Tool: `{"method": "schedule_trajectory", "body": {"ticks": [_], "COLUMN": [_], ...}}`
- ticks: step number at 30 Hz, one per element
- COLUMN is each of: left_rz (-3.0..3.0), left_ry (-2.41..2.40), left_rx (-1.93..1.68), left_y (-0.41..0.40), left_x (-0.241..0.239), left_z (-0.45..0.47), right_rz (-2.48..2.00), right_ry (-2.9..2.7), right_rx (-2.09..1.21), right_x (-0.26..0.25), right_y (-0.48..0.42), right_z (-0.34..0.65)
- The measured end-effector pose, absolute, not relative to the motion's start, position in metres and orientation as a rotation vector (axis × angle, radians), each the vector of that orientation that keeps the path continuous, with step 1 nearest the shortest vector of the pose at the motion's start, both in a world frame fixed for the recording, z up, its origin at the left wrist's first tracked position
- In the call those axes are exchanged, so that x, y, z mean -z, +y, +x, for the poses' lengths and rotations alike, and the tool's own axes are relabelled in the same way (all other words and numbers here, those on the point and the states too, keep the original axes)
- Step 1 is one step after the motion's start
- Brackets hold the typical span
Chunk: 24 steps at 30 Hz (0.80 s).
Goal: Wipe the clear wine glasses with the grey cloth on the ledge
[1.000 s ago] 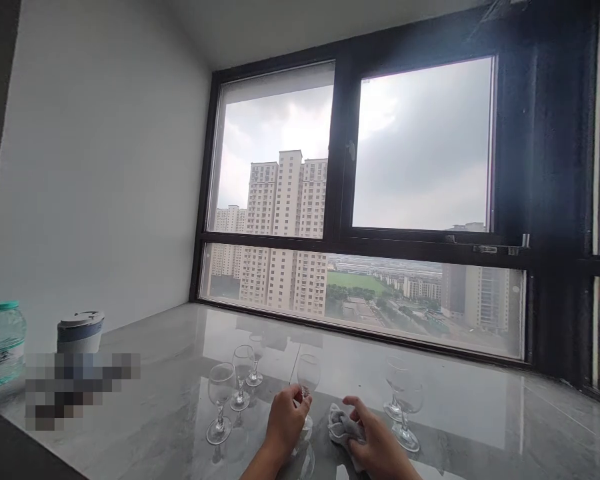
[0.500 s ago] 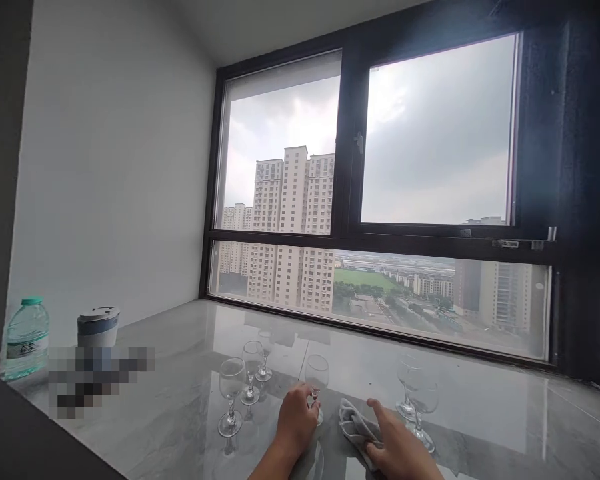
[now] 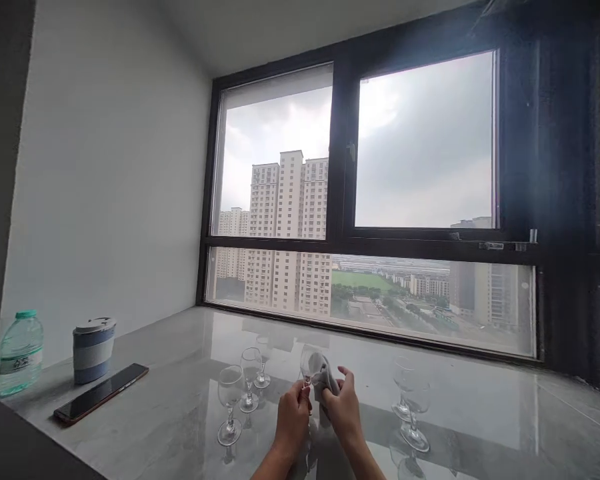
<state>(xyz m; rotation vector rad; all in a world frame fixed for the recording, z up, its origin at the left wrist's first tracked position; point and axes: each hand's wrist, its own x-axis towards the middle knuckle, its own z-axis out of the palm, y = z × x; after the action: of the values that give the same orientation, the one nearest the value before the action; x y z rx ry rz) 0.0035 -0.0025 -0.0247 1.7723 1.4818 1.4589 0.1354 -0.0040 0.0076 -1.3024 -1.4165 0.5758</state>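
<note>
My left hand [image 3: 293, 413] pinches the stem of a clear wine glass [image 3: 306, 363] in front of me. A folded grey cloth [image 3: 324, 379] is gripped in my right hand [image 3: 343, 405] and lies against the right side of that glass's bowl. The glass's foot is hidden behind my fingers. To the left stand three more stemmed glasses, the nearest wine glass [image 3: 230, 403] upright on the glossy sill. Two others stand upright at the right, including a front wine glass [image 3: 417, 413] that overlaps the one behind it.
A glossy grey stone sill [image 3: 165, 427] runs under the dark-framed window [image 3: 340, 240]. At the left are a green-capped water bottle [image 3: 21, 353], a blue-and-white lidded cup [image 3: 94, 350] and a phone [image 3: 103, 393] lying near the front edge.
My right hand has lifted the cloth from the sill and moved left, bringing it against the bowl. My left hand still holds the glass. The view has shifted slightly.
</note>
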Motion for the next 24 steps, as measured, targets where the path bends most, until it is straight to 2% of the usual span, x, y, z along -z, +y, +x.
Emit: {"method": "schedule_trajectory", "body": {"ticks": [11,16,21,24], "left_rz": [1.892,2.070,2.158,2.222], "left_ry": [1.575,1.543,1.724,1.591], "left_rx": [-1.465,-1.378,-1.240,-1.138], "left_y": [0.011,0.028,0.032,0.029], "left_x": [0.025,0.021,0.017,0.014], "left_z": [0.001,0.004,-0.005,-0.009], "right_rz": [-1.252,-1.252,-1.017,-1.028], "right_ry": [-1.409,-1.324,-1.285,-1.236], "right_rx": [-0.540,-0.389,-0.352,-0.264], "right_x": [0.004,-0.003,-0.016,-0.018], "right_y": [0.000,-0.002,-0.007,-0.007], "right_z": [0.124,0.127,0.129,0.134]}}
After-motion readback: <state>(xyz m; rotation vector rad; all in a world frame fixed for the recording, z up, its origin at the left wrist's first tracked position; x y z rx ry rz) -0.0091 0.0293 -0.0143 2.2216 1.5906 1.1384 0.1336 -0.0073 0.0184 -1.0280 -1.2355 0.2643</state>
